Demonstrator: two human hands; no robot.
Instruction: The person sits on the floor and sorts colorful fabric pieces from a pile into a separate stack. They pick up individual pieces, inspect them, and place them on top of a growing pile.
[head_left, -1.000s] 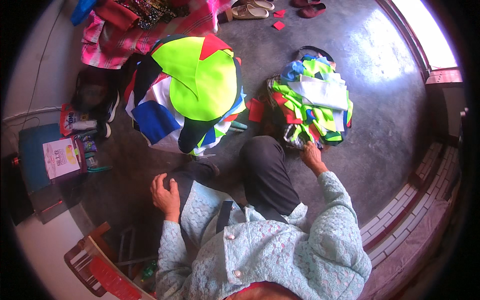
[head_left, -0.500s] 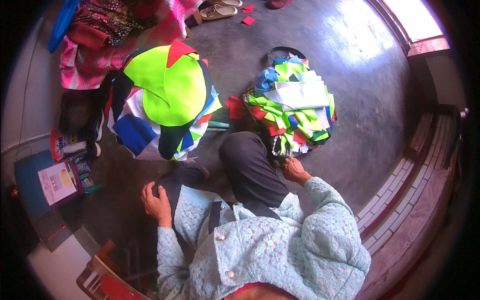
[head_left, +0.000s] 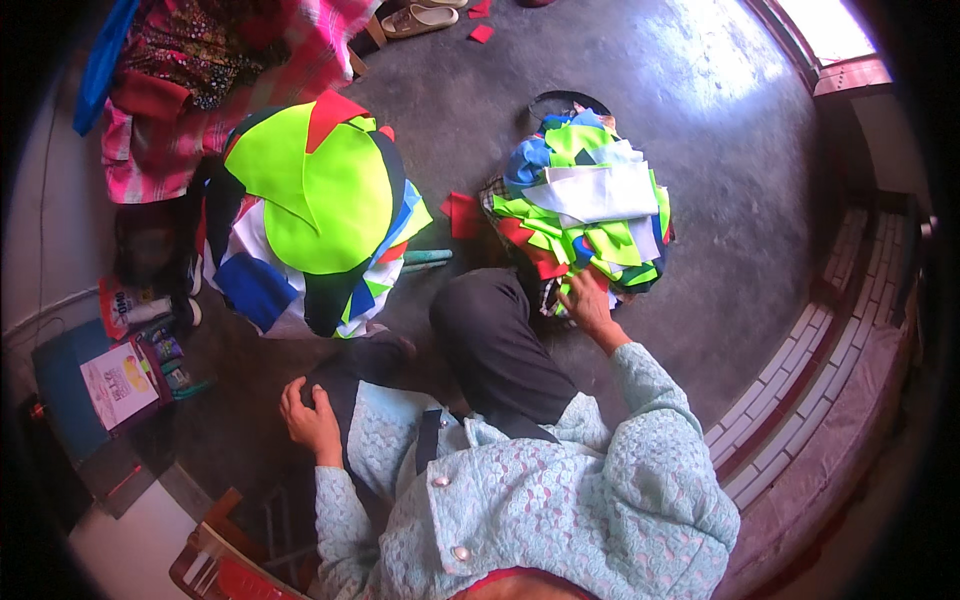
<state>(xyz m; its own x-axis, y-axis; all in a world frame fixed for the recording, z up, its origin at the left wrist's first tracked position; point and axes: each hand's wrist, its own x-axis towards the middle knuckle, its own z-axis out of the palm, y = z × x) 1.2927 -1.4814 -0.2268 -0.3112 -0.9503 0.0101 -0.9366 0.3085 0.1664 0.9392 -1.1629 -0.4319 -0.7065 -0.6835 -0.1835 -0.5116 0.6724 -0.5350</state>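
My right hand (head_left: pixel 592 305) reaches to the near edge of a heap of cloth scraps (head_left: pixel 590 195) in lime green, white, red and blue. Its fingers look stretched out against the scraps, though their tips are partly hidden. The heap sits in a checked bag with a dark strap (head_left: pixel 568 97). My left hand (head_left: pixel 312 415) lies on my left leg, fingers loosely bent and apart, holding nothing. Ahead of it, to the left of the bag, stands a second, larger pile of cloth (head_left: pixel 335 185), topped by big lime-green pieces, with blue, white, black and red ones around.
Red scraps (head_left: pixel 464 215) lie between the piles, beside green rods (head_left: pixel 428 257). At left are a printed box (head_left: pixel 118 383) and a red packet (head_left: pixel 125 308). Pink checked cloth (head_left: pixel 140 150) hangs at far left, near beige shoes (head_left: pixel 420 20). A tiled ledge (head_left: pixel 790 375) runs along the right.
My right hand has moved forward from the bag's near edge onto the scraps. My left hand stays on my leg. The view has shifted slightly.
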